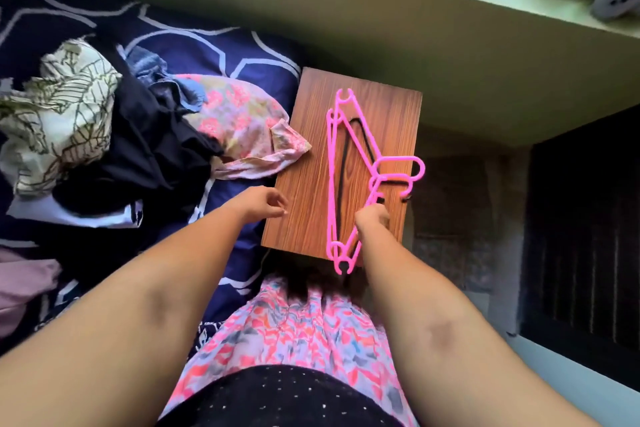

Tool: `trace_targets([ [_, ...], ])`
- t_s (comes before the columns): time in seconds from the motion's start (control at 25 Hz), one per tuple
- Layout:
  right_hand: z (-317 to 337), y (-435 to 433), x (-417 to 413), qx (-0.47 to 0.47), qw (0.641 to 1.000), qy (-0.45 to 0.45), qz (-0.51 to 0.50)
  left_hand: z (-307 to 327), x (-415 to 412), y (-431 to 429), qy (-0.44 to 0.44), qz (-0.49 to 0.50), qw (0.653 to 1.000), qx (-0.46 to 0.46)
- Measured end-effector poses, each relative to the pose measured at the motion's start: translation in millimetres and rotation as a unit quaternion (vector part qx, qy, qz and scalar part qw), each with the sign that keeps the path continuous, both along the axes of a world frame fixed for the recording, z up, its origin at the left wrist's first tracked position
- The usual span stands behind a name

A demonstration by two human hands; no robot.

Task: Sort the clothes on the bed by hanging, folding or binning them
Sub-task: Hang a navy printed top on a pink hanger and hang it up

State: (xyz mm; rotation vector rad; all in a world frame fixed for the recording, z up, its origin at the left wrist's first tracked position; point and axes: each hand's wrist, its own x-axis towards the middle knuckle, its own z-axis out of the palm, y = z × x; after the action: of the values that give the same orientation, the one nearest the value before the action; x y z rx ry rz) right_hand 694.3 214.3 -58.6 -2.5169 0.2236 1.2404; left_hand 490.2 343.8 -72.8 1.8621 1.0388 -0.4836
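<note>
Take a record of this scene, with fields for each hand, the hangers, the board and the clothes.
left hand: fingers loosely curled, holding nothing, at the board's left edge
right hand: grip on the hangers
hangers: pink, stacked, lying on the board
board: wood-grain, beside the bed
clothes: unsorted heap on the bed
floral top: edge of the heap, one corner over the board
</note>
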Motion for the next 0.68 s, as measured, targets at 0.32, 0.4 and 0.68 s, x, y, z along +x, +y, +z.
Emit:
trace_targets([
  [0.32,102,2,33,-0.016,0.906,-0.258,0.337,73,23,18,-0.084,0.029,0.994,0.067],
  [0.4,120,8,39,-0.006,0.879,-0.291,0.377,87,25,18,-0.083,0.030,0.992,0.087],
  [0.68,160,27,42,0.068,0.843,-0.340,0.411,134,-24,7,-0.042,0.077,0.981,0.175],
])
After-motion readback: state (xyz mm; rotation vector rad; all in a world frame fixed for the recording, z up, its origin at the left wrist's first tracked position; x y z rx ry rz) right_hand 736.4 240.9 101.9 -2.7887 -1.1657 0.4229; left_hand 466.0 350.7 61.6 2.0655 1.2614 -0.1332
